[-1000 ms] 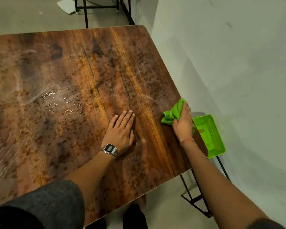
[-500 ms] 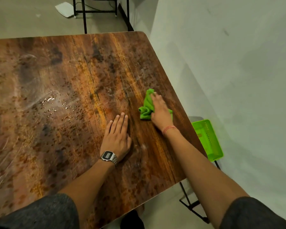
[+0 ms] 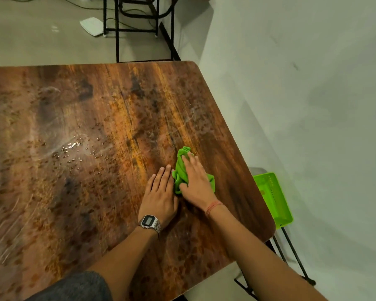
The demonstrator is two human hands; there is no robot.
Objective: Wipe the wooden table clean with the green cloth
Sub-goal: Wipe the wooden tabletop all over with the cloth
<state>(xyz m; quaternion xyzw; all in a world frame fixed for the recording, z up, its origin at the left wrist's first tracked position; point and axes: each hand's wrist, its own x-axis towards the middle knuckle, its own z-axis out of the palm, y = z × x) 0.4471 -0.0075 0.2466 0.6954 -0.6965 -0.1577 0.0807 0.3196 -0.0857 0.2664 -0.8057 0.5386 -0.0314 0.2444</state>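
Observation:
The wooden table [image 3: 96, 192] fills most of the view, its mottled brown top streaked with wet smears. A crumpled green cloth [image 3: 180, 168] lies on it right of centre. My right hand [image 3: 195, 181] presses flat on the cloth with straight fingers, and cloth shows on both sides of the hand. My left hand [image 3: 161, 192], with a metal watch at the wrist, rests flat on the wood just left of the cloth, its fingertips nearly touching it.
Water droplets [image 3: 76, 148] bead on the table left of the hands. A green plastic basket [image 3: 274, 198] sits on a stool past the table's right edge. Black metal frame legs [image 3: 117, 29] and a white object [image 3: 91, 26] are on the floor beyond the far edge.
My right hand slid the cloth from the table's right edge leftwards until it lies beside my left hand. My left hand stayed flat on the wood. The view shifted a little.

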